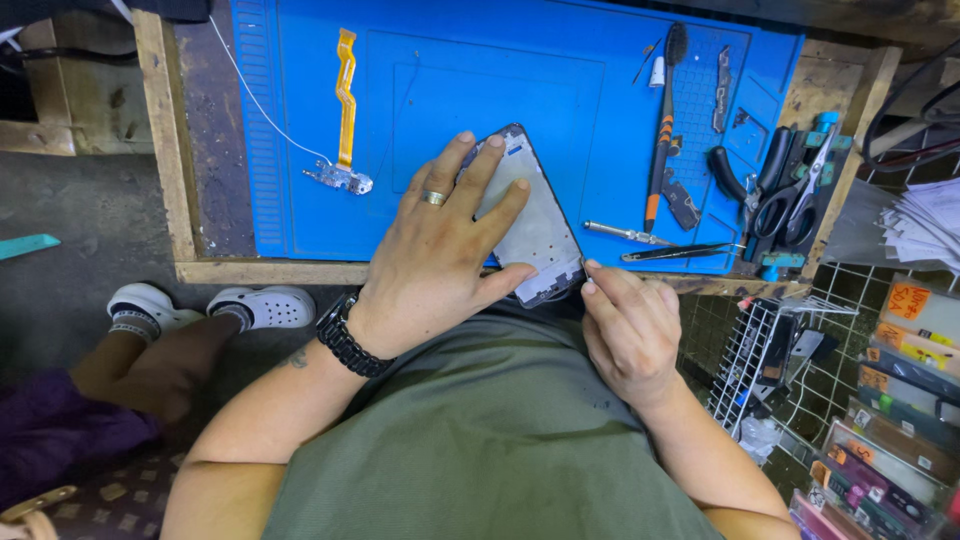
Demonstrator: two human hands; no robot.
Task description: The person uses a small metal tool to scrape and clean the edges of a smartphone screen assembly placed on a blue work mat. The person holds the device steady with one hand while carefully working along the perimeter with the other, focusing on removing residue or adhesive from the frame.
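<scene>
Fingers of left hand (pixel 440 250) spread flat over phone frame (pixel 528 222), pinning it at blue ribbed mat's (pixel 320 120) near edge. Right hand (pixel 630 330) pinched at frame's lower corner w/ thin tool, barely visible. Bare mat beyond left fingertips; tweezers (pixel 680 252), screwdriver (pixel 662 140) just past right hand.

A small electronics repair stall is shown: a blue work mat (pixel 520 90) laid on a wooden bench (pixel 165 140), tweezers (pixel 680 252), scissors (pixel 790 205), and what may be boxed parts (pixel 880 440) stacked alongside.
</scene>
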